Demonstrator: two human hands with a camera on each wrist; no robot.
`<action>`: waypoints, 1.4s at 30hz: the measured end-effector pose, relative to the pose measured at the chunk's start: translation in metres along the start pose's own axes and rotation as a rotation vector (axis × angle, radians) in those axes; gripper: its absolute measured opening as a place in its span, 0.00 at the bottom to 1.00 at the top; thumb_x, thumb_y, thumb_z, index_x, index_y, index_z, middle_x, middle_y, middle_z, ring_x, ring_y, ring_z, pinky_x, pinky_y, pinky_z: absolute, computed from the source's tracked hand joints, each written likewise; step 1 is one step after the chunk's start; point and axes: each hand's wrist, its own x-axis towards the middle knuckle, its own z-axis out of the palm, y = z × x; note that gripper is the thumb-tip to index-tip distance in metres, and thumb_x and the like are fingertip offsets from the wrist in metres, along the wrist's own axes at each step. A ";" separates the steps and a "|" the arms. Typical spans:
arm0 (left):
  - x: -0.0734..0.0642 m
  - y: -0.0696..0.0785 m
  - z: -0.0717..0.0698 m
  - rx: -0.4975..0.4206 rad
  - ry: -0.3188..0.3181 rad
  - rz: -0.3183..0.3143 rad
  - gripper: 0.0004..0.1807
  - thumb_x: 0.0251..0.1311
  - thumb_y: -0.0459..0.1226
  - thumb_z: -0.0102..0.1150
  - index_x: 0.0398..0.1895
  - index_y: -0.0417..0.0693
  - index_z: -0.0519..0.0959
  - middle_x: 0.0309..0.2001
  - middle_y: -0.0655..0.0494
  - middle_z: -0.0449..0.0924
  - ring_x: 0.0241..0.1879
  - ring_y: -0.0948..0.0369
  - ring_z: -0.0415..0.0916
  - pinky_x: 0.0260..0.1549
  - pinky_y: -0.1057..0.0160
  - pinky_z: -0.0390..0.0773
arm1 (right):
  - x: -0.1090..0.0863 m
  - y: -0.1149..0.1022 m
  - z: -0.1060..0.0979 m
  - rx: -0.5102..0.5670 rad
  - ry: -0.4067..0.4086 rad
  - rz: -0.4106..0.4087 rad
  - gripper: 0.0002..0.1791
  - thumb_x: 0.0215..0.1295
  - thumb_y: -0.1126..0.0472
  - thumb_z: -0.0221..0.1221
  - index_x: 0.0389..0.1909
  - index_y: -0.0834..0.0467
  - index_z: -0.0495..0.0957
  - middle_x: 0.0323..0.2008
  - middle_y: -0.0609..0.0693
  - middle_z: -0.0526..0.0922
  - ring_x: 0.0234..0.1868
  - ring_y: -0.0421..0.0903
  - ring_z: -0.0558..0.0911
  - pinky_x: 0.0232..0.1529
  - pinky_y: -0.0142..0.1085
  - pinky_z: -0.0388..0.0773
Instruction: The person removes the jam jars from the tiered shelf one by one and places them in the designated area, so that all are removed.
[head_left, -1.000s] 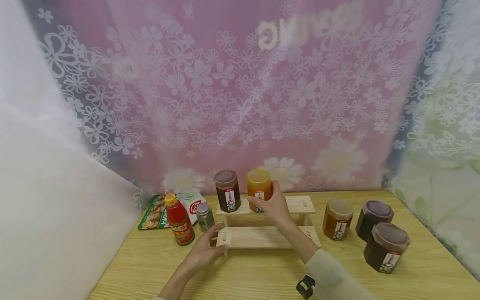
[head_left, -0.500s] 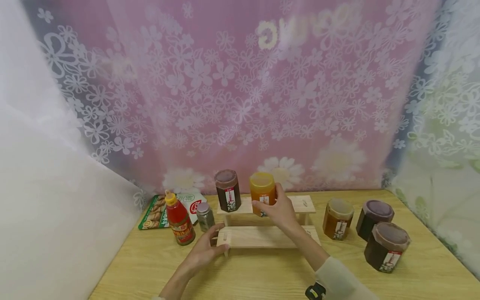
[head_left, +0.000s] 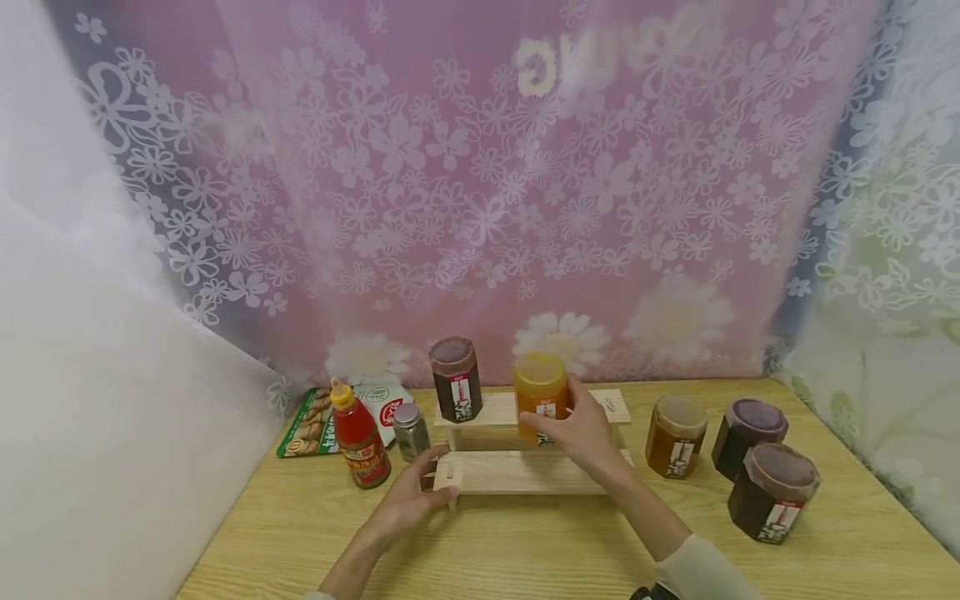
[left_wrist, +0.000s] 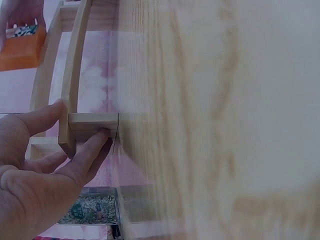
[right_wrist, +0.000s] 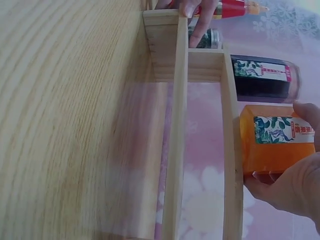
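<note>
A two-step wooden rack [head_left: 517,473] stands on the table. My left hand [head_left: 408,498] grips the left end of its lower step, with thumb and fingers around the board in the left wrist view. My right hand [head_left: 588,429] holds a jar of orange jam or honey with a yellow lid [head_left: 540,387] upright at the upper step, its base overlapping that step's front edge. In the right wrist view the jar's base [right_wrist: 250,140] lies close to the upper board; whether it touches cannot be told. A dark jar [head_left: 455,382] stands on the upper step's left end.
Left of the rack are a red sauce bottle [head_left: 360,442], a small spice jar [head_left: 410,432] and a green and white packet [head_left: 311,429]. To the right stand an amber jar [head_left: 675,437] and two dark jars [head_left: 750,433]. A floral curtain [head_left: 480,208] hangs behind the table.
My right hand has moved the orange jar rightward and toward me, away from the dark jar on the upper step. My left hand has kept its place on the rack.
</note>
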 end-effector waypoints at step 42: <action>-0.001 0.000 -0.001 -0.033 -0.013 0.021 0.39 0.67 0.33 0.67 0.78 0.36 0.60 0.70 0.27 0.65 0.65 0.34 0.72 0.56 0.46 0.81 | -0.079 0.013 -0.092 -0.133 0.021 0.175 0.49 0.63 0.47 0.74 0.77 0.60 0.60 0.66 0.64 0.76 0.64 0.62 0.78 0.59 0.50 0.81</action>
